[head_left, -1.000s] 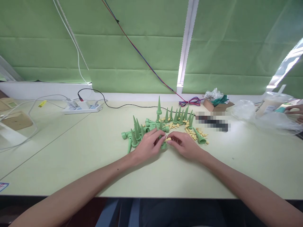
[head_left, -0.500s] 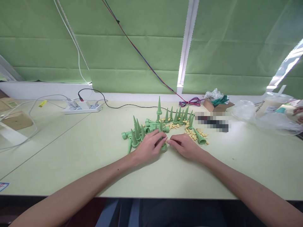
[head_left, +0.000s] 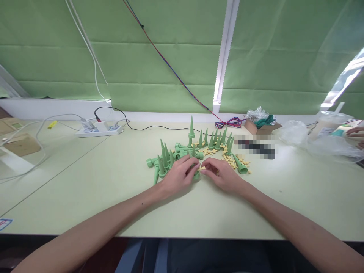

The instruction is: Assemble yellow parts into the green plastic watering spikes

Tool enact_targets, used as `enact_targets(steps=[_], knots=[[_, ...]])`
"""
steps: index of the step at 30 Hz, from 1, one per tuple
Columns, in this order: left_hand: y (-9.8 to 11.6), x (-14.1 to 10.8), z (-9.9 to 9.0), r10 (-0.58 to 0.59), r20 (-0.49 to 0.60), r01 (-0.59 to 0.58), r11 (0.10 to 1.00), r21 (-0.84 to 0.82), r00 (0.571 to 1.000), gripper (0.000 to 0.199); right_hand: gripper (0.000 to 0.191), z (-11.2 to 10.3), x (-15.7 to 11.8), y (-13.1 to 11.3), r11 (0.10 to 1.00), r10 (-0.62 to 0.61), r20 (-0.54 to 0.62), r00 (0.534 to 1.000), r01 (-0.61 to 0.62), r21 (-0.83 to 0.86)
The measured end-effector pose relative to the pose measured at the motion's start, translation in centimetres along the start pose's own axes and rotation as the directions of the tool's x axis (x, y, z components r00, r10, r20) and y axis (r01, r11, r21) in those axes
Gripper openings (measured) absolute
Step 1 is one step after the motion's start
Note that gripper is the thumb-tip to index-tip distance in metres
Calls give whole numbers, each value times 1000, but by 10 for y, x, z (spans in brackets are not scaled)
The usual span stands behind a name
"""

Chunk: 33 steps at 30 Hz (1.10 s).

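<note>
My left hand [head_left: 183,172] is closed around a green cone piece [head_left: 196,175] whose lower part shows beneath its fingers. The fingertips of my right hand [head_left: 220,173] pinch a small yellow piece [head_left: 203,168] right beside the left fingertips. Several green cones [head_left: 164,153] stand and lie to the left and behind the hands. More upright cones [head_left: 217,142] form a row behind my right hand, with small yellow parts [head_left: 209,151] scattered among them. One cone [head_left: 241,165] lies on its side to the right. A taller stacked cone [head_left: 191,129] stands at the back.
A white power strip [head_left: 99,131] with cables lies at the back left. At the back right are a cardboard box [head_left: 258,128], coiled wires [head_left: 231,122], plastic bags [head_left: 294,132] and a drink cup [head_left: 325,125]. Another person's hand [head_left: 358,132] shows at the right edge.
My right fingers have shifted slightly and the small yellow piece between the hands shows more clearly. The other person's hand at the right edge has moved a little.
</note>
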<state>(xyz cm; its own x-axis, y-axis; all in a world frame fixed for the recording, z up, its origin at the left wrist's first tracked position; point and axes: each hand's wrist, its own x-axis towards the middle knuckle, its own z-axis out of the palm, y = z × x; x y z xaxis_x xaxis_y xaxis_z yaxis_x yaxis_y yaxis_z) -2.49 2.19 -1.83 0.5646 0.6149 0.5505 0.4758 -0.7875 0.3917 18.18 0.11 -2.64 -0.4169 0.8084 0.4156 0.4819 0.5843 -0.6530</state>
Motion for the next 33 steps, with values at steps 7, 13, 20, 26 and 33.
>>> enact_targets(steps=[7,13,20,26,33], knots=[[0,-1,0,-16,21,16,1000,1,1000,18,23,0,2,-3,998,15,10,1000,-14,-57],[1,-2,0,6,10,-6,1000,3,1000,19,40,1,3,-2,995,34,10,999,-33,-93],[0,-1,0,-2,12,3,1000,-13,1000,19,30,0,2,-3,997,50,-10,999,-50,-66],[2,0,-1,-1,22,1,1000,-10,1000,20,18,-1,0,-4,1000,10,37,999,-9,-18],[2,-1,-1,-18,30,18,1000,-1,999,20,18,0,0,-1,998,-1,35,999,3,-64]])
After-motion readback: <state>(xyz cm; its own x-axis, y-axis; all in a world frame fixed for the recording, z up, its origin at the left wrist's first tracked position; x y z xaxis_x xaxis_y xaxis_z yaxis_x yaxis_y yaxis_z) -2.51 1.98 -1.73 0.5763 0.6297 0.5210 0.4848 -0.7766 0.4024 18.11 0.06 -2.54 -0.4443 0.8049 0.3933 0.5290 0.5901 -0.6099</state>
